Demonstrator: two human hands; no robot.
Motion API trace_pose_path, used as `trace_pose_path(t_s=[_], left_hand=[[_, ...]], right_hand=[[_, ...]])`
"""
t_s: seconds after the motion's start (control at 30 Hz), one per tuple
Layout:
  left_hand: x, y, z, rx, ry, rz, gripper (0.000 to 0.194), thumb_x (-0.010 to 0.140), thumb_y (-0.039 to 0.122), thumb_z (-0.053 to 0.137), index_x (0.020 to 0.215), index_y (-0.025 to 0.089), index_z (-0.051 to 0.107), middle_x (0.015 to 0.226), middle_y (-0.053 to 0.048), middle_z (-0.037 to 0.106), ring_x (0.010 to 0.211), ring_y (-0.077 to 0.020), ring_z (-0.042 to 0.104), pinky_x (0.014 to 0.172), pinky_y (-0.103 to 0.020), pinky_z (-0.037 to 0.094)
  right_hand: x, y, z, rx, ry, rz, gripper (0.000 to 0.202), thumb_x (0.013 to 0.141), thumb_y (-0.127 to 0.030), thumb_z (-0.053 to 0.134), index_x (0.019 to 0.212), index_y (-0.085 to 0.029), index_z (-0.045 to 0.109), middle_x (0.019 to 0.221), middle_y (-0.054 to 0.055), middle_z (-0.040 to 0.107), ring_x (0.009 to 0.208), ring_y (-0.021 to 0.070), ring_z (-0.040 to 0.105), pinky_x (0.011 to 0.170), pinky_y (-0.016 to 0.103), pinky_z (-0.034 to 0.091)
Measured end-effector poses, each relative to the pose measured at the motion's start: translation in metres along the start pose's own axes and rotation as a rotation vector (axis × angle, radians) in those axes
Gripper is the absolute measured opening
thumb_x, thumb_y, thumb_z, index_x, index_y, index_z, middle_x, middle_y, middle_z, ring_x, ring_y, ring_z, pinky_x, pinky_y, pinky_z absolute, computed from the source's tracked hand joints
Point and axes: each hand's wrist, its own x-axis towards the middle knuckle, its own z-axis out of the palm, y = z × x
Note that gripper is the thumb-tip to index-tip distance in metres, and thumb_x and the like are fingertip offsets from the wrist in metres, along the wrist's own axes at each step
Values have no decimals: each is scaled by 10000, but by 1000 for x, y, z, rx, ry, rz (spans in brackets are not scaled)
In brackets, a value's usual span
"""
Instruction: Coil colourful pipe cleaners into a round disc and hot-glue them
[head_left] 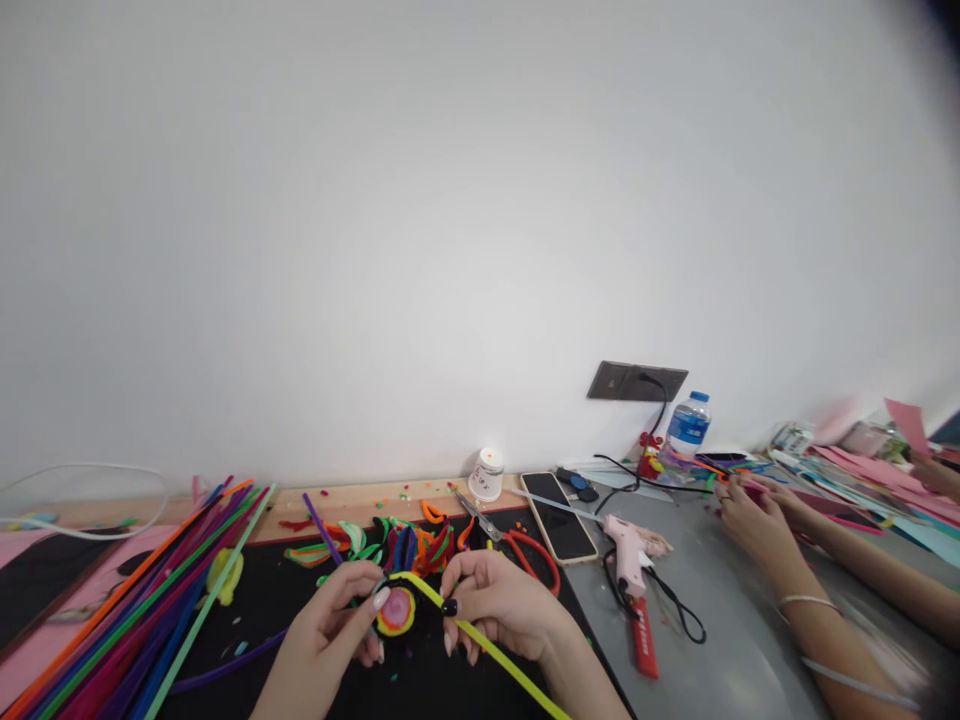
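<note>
A small round coil [395,611], pink in the middle with orange, yellow and black rings, is pinched at its left edge by my left hand [341,622]. A yellow-green pipe cleaner [514,668] runs from the top of the coil down to the lower right. My right hand [491,605] grips this strip between thumb and fingers, just right of the coil. Behind my hands lies a pile of bent colored pipe cleaners [409,545] on the black mat [450,690].
Long pipe cleaners [142,600] lie at left. Scissors [532,555], a phone [559,517], a white cup [487,474] and a pink glue gun [628,552] with cords stand or lie beyond and right. Another person's hands [765,520] work at far right near a bottle [688,424].
</note>
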Motion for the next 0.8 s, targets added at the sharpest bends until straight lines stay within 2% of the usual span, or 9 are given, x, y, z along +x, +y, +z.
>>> trace_pose_path(t_s=[0.23,0.5,0.7,0.8], left_hand=[[0,8,2,-80,31,-37,357,643,405,741,876,214,550,738,31,674,361,-110,593,361,-225,467],[0,9,4,-133,63,-67,401,610,390,767,881,216,528,678,44,679,347,-113,586,357,-223,461],[-3,15,8,-162,86,-106,426,593,407,773,880,221,520,663,52,683,353,-116,593,361,-219,468],[-4,16,9,-191,97,-114,448,568,410,788,873,223,518,632,62,679,340,-114,586,349,-212,461]], right_hand=[[-2,1,3,-19,-13,22,272,587,-189,751,764,-96,566,596,64,698,411,106,599,400,188,492],[0,6,2,-10,-54,57,298,570,-222,778,732,-92,565,618,48,694,413,105,604,424,199,485],[3,11,3,-28,0,53,320,506,-198,821,700,-80,596,595,25,666,467,118,618,457,209,475],[3,11,5,-72,28,30,321,483,-193,837,665,-72,602,574,14,649,422,73,564,445,191,449]])
